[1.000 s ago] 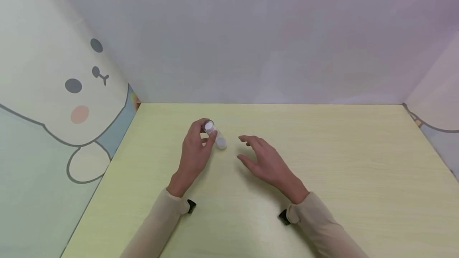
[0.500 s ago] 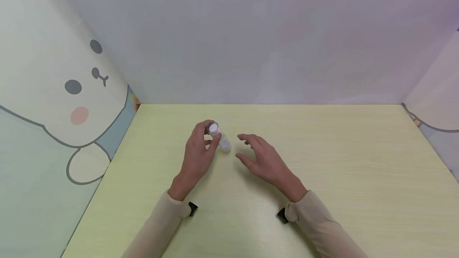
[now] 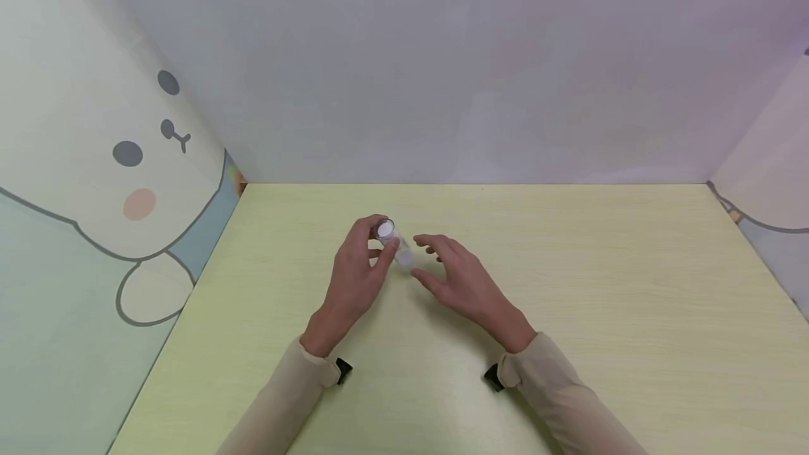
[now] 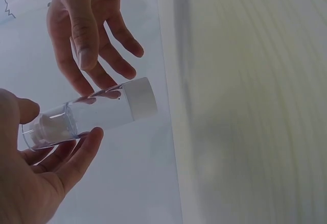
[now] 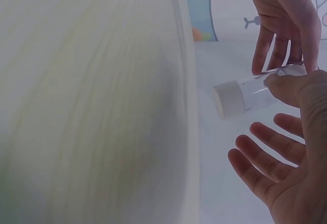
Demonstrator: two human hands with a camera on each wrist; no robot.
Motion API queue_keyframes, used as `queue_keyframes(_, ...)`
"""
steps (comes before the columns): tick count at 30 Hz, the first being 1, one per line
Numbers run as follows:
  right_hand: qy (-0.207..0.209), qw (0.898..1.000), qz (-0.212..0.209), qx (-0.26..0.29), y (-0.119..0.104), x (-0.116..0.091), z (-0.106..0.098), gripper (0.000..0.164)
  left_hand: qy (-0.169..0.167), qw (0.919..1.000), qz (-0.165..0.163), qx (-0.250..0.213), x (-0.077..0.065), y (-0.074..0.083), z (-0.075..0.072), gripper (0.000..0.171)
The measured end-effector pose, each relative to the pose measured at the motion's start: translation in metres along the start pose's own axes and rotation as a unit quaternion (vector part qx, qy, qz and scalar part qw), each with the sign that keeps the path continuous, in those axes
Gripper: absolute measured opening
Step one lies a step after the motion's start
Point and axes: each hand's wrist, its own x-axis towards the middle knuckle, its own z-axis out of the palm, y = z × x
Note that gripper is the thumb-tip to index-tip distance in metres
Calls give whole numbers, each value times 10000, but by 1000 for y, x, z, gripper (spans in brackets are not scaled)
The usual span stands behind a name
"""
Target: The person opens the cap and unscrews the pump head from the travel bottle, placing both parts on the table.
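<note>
My left hand [image 3: 357, 265] holds a small clear bottle [image 4: 102, 118] above the table, thumb and fingers around its clear cap. A white part shows inside that cap [image 4: 48, 127], and the opposite end of the bottle is a white base [image 4: 140, 99]. In the head view the bottle tilts, cap up toward the left and white base low toward the right. My right hand [image 3: 464, 279] hovers just right of the base with its fingers spread and loosely bent. The right thumb [image 5: 288, 89] overlaps the bottle in the right wrist view.
A pale wood-grain table [image 3: 600, 300] lies under both hands. Behind it rises a plain greyish wall [image 3: 442, 76]. At the left a panel carries a cartoon animal [image 3: 95, 125]. Black wrist bands [image 3: 344, 371] show at both beige sleeves [image 3: 278, 399].
My left hand has carried the bottle to the right, toward the right hand. The right hand has shifted slightly left, so the gap between them is smaller.
</note>
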Motion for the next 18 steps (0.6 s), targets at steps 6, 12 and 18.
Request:
queue_keyframes(6, -15, 10000, 16, 90, 0, 0, 2, 52, -239, 9997, 71, -88, -1, 3, 1, 39)
queue_keyframes(12, -13, 9998, 43, 210, 0, -3, 2, 52, -439, 9987, 129, -218, -3, 5, 3, 37)
queue_keyframes(18, -33, 9995, 78, 292, 0, -6, 0, 50, -588, 9978, 189, -222, -5, 7, 4, 38)
